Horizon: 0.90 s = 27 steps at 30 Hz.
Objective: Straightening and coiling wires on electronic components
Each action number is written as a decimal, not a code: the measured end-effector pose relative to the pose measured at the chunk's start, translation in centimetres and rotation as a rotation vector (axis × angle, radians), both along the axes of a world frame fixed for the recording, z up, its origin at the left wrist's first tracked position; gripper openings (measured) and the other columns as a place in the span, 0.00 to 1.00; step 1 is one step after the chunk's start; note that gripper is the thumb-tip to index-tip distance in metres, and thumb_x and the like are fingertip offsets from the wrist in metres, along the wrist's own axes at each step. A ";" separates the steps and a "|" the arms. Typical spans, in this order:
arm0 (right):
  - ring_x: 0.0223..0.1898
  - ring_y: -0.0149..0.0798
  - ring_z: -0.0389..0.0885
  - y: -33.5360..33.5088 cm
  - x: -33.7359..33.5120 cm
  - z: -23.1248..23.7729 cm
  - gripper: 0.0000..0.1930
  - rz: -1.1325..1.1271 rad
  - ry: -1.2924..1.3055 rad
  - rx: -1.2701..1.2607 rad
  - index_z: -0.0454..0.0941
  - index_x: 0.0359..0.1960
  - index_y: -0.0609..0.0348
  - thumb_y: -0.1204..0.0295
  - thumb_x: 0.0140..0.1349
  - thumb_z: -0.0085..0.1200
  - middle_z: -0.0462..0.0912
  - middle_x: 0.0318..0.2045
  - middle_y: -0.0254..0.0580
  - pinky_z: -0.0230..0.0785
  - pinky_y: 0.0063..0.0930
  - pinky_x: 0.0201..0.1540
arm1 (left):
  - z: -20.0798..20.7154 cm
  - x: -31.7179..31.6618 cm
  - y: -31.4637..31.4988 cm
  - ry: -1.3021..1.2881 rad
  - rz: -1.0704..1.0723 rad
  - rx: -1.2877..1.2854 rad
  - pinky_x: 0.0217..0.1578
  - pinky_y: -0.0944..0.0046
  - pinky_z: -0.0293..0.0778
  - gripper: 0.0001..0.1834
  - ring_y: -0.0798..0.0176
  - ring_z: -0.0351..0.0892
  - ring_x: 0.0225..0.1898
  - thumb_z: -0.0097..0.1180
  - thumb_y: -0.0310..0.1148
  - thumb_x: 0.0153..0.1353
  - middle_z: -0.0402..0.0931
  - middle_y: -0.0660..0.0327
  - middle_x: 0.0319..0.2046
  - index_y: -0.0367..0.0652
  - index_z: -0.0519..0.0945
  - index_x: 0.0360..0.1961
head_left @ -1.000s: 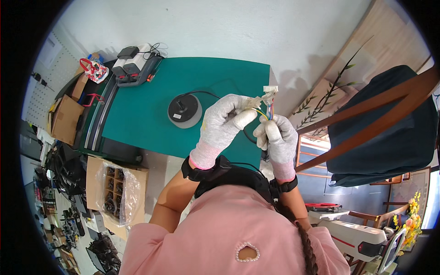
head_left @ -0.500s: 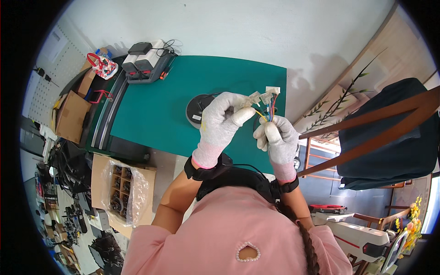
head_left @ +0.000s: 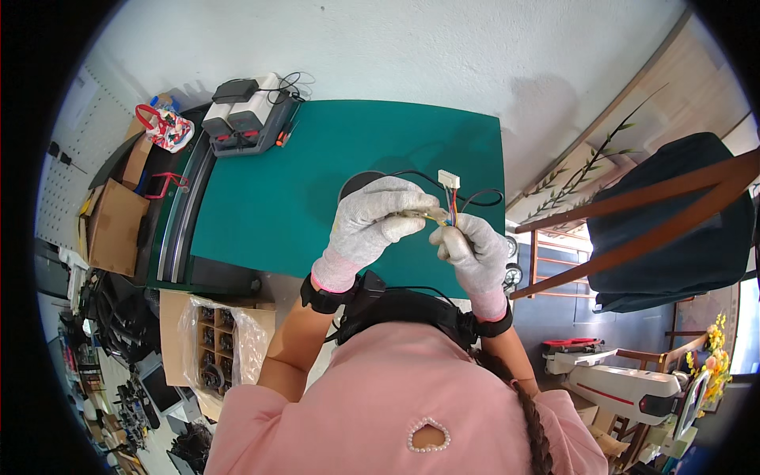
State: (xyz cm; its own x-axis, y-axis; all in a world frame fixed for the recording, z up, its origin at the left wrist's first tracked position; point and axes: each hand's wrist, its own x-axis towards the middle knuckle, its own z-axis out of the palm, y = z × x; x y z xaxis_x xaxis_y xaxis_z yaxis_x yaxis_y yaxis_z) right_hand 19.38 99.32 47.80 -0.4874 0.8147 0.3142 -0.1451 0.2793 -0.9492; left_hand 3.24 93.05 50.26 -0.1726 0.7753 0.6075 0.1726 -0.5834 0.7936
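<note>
Both hands wear pale grey gloves with pink cuffs and are raised over the green table (head_left: 396,131). My left hand (head_left: 372,224) is closed on a clear plastic wire connector (head_left: 435,213); its fingers cover much of it. My right hand (head_left: 476,252) pinches a bundle of thin coloured wires (head_left: 453,199) beside it. From this bundle a white plug connector (head_left: 449,180) sticks up beyond the fingertips. A dark round device (head_left: 360,183) lies on the table, partly hidden behind my left hand. A black cable (head_left: 487,195) loops past the wires.
At the table's far left stands a grey-and-white device (head_left: 252,119) with a cable on top. An open carton (head_left: 178,324) with dividers and plastic lining sits at the lower left. A chair (head_left: 681,214) with a dark cloth over it stands on the right.
Both hands have come slightly nearer to me. The clear connector, raised and visible before, is now lower and mostly covered by my left fingers. The white plug has shifted left.
</note>
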 end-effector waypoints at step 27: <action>0.17 0.33 0.75 0.5 -1.5 1.0 0.06 -0.098 -0.192 0.463 0.77 0.31 0.62 0.78 0.50 0.56 0.78 0.18 0.38 0.66 0.23 0.20 | 1.7 -1.6 -0.6 -0.541 -0.034 -0.358 0.41 0.74 0.66 0.17 0.72 0.71 0.38 0.52 0.22 0.50 0.73 0.62 0.38 0.35 0.74 0.44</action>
State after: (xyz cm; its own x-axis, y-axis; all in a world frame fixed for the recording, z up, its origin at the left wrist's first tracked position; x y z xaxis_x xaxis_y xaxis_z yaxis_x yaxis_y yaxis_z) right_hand 17.90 99.86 48.85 -0.5000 0.6563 0.5650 0.0680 0.6802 -0.7299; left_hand 1.67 92.42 52.00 -0.3536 0.9242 0.1441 -0.3204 -0.2644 0.9096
